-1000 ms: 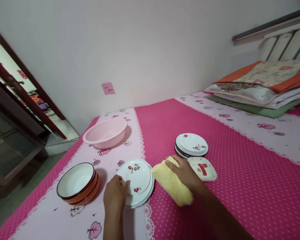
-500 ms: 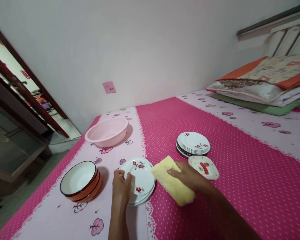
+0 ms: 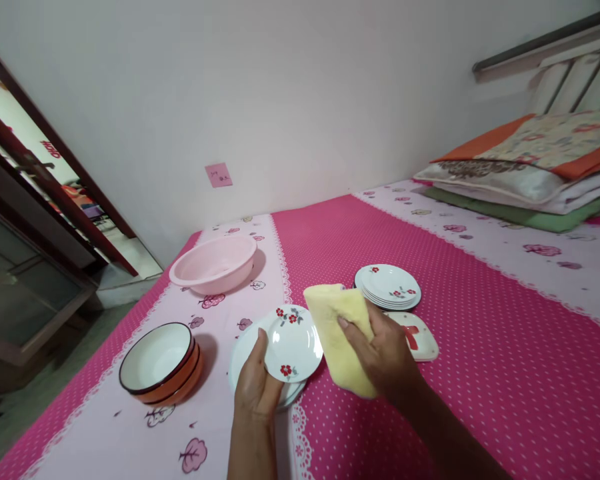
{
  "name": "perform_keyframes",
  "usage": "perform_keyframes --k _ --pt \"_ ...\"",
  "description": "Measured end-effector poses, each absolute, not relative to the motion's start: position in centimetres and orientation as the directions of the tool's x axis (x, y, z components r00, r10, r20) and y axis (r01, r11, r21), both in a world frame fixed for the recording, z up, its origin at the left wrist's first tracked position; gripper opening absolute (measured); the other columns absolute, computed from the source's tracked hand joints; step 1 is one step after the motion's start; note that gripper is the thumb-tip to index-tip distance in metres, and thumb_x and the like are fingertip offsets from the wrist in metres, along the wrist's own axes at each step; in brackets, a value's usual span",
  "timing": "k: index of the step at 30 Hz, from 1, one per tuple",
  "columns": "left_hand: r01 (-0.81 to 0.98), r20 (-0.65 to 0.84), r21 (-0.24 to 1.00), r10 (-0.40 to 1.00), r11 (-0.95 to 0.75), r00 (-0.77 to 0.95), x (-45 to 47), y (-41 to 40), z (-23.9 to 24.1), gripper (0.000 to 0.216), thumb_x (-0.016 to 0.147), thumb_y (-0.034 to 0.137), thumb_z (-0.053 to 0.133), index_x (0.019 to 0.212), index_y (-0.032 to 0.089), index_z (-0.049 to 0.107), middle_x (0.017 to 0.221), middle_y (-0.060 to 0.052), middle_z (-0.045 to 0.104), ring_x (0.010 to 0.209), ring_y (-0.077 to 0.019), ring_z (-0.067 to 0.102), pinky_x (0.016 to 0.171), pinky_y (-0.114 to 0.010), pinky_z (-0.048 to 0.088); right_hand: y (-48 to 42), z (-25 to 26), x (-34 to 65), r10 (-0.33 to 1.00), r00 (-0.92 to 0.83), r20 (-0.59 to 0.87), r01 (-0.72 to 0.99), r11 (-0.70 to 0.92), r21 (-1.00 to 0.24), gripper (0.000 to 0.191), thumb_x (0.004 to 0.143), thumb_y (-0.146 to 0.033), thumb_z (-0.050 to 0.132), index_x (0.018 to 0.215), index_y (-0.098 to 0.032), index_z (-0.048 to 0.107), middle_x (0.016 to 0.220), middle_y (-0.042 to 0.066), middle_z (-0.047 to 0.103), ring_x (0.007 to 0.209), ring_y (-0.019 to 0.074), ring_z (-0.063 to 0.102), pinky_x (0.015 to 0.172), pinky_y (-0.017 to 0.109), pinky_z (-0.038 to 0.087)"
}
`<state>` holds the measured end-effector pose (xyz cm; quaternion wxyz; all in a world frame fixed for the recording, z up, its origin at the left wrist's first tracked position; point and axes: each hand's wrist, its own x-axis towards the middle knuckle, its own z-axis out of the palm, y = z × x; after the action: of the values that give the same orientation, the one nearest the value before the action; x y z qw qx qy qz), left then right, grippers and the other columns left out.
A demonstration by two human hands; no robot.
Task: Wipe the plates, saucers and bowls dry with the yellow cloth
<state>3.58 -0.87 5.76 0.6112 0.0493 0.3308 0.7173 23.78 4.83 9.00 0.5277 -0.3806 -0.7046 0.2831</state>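
My left hand (image 3: 258, 380) is closed on a small white plate (image 3: 294, 347) with red flowers, its thumb along the left rim and fingers underneath. That plate is tilted and raised over a stack of larger white plates (image 3: 241, 347) on the bedspread. In my right hand (image 3: 380, 343) is a folded yellow cloth (image 3: 343, 347), pinched under the thumb, close to the plate's right edge. Behind the right hand lies a square cream dish (image 3: 425, 337) with a red design, partly covered by the hand. A stack of flowered plates (image 3: 387, 285) sits just beyond it.
Stacked orange bowls (image 3: 173, 387) with white insides stand at the left. A pink basin (image 3: 215, 263) rests farther back near the wall. Folded bedding and pillows (image 3: 525, 173) lie at the far right on the pink bedspread (image 3: 490, 360).
My left hand has lifted the small flowered plate off the stack and shifted it right, with fingers now under it. The yellow cloth has turned more upright in my right hand.
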Motion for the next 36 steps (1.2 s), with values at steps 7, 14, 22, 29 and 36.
perform_keyframes --k 7,14,22,29,36 --pt "-0.889 -0.204 0.457 0.977 0.035 -0.067 5.4 -0.3 5.6 0.057 0.107 0.045 0.039 0.15 0.009 0.052 0.126 -0.017 0.075 0.121 -0.0268 0.07 0.117 -0.041 0.042 2.8 8.6 22.1 0.589 -0.459 0.665 0.353 0.808 -0.471 0.051 0.079 -0.001 0.049 0.127 -0.016 0.058 0.113 0.012 0.067 0.105 0.028 0.058 0.093 0.044 0.049" --pt "-0.903 -0.265 0.4 0.963 0.156 0.049 5.3 -1.0 6.1 0.066 0.099 0.062 0.048 0.12 0.005 0.073 0.109 -0.022 0.078 0.115 -0.0363 0.071 0.107 -0.047 0.052 0.7 9.1 21.6 0.513 -0.751 0.415 0.285 0.819 -0.498 0.039 0.084 0.0 0.052 0.113 -0.021 0.069 0.12 0.007 0.067 0.108 0.0245 0.057 0.092 0.04 0.044" --pt "-0.971 -0.264 0.233 0.965 0.052 -0.012 7.6 -0.8 5.9 0.044 0.107 0.035 0.039 0.113 0.006 0.072 0.093 -0.014 0.08 0.087 -0.0192 0.077 0.088 -0.028 0.059 2.4 7.3 20.7 0.469 -0.583 0.664 0.301 0.883 -0.359 0.034 0.095 -0.007 0.053 0.124 -0.02 0.066 0.12 0.009 0.069 0.106 0.0247 0.058 0.088 0.039 0.042" --pt "-0.967 -0.206 0.249 0.978 0.057 0.005 8.9 -0.2 6.5 0.049 0.105 0.034 0.041 0.141 0.007 0.06 0.119 -0.018 0.077 0.125 -0.0284 0.067 0.116 -0.045 0.043 4.2 7.4 22.0 0.543 -0.456 0.705 0.564 0.789 -0.243 0.04 0.093 -0.005 0.047 0.127 -0.016 0.066 0.125 0.014 0.067 0.106 0.0285 0.057 0.085 0.04 0.042" --pt "-0.926 -0.224 0.355 0.95 -0.128 -0.217 8.4 -0.2 7.0 0.051 0.105 0.037 0.041 0.147 0.013 0.057 0.128 -0.016 0.074 0.131 -0.0308 0.063 0.12 -0.05 0.038 3.7 7.3 23.7 0.637 -0.549 0.54 0.621 0.744 -0.246 0.026 0.083 -0.002 0.054 0.097 -0.018 0.069 0.092 0.008 0.068 0.078 0.0222 0.056 0.07 0.034 0.041"
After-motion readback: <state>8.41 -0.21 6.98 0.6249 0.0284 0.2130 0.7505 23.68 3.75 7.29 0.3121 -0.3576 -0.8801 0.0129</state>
